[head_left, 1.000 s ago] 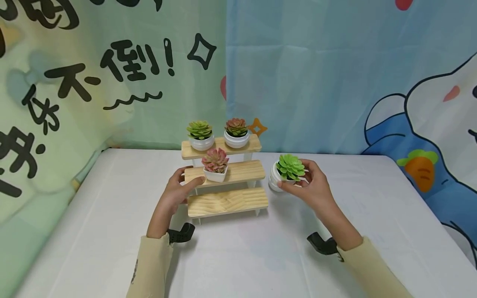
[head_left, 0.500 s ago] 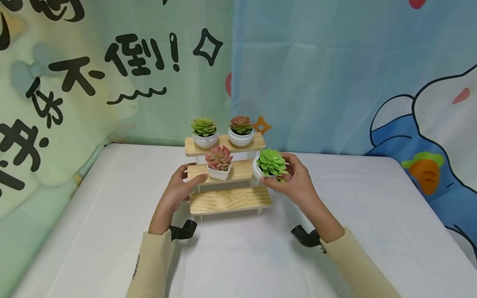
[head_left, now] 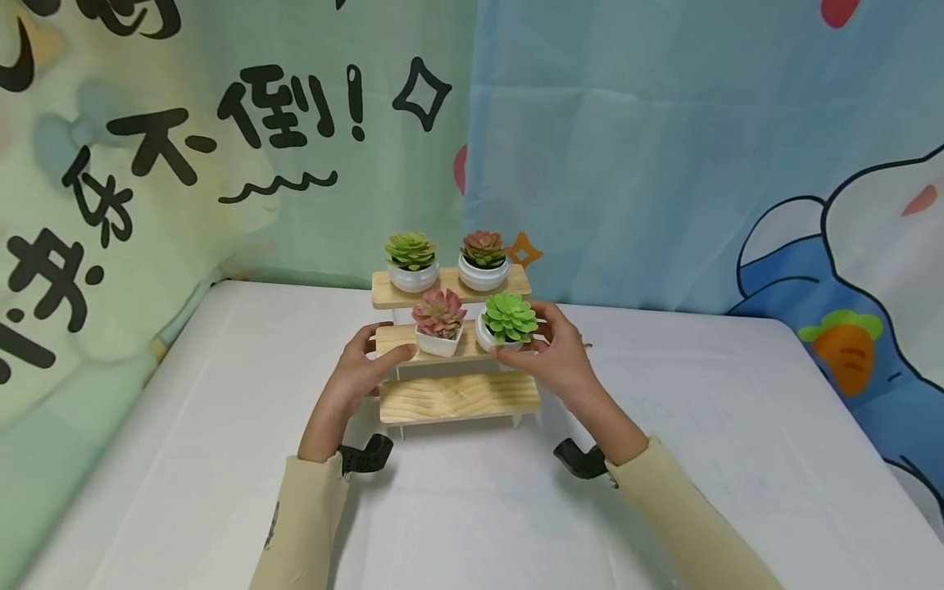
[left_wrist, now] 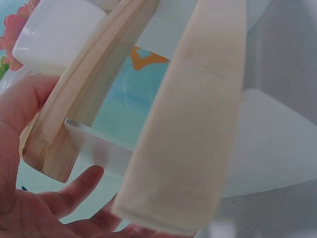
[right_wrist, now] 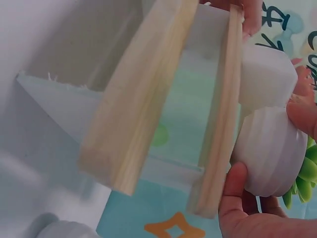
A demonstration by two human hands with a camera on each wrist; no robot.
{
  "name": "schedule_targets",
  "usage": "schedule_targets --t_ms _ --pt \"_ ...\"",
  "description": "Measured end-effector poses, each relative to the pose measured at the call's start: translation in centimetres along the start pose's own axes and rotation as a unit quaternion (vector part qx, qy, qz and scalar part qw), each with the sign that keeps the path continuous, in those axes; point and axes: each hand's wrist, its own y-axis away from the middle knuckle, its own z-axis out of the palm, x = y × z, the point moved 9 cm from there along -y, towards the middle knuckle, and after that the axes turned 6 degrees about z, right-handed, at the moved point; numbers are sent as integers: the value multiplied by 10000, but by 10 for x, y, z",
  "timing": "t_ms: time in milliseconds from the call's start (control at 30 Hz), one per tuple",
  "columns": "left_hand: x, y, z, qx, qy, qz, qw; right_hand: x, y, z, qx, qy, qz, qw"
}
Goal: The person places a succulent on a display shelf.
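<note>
A three-tier wooden stand (head_left: 459,397) with pale side panels is on the table. My left hand (head_left: 357,373) grips its left end, thumb on the middle board (left_wrist: 69,99) and fingers beneath. My right hand (head_left: 560,352) holds a bright green succulent (head_left: 510,318) in a round ribbed white pot (right_wrist: 270,151), at the right of the middle tier. Whether the pot's base touches the board I cannot tell. Beside it on that tier sits a pink succulent (head_left: 439,313) in an angular white pot (head_left: 440,342).
On the top tier stand a green succulent (head_left: 411,251) and a reddish one (head_left: 483,249) in round white pots. A rounded white object (right_wrist: 67,230) shows at the lower left of the right wrist view. Printed cloth (head_left: 627,164) hangs behind the white table (head_left: 472,516).
My right hand has carried the bright green potted succulent leftward, from beside the stand to the middle tier next to the pink one. The left hand keeps its grip on the stand.
</note>
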Motion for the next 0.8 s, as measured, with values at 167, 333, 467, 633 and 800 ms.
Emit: schedule_targets --t_ms 167,333,467,633,800 --pt "1 -1 0 15 -13 10 10000 1 -2 5 -3 -9 86 10000" --pt "2 -1 0 19 -8 22 10000 -1 -3 8 -39 77 35 10000" --pt "2 -1 0 20 -21 -1 10000 -3 -4 10 -64 132 -50 9999" --pt "1 0 0 -9 10 -30 10000 -1 -5 12 -53 226 -20 9997" --pt "1 2 1 -27 35 -18 10000 1 -5 11 9 419 39 9991"
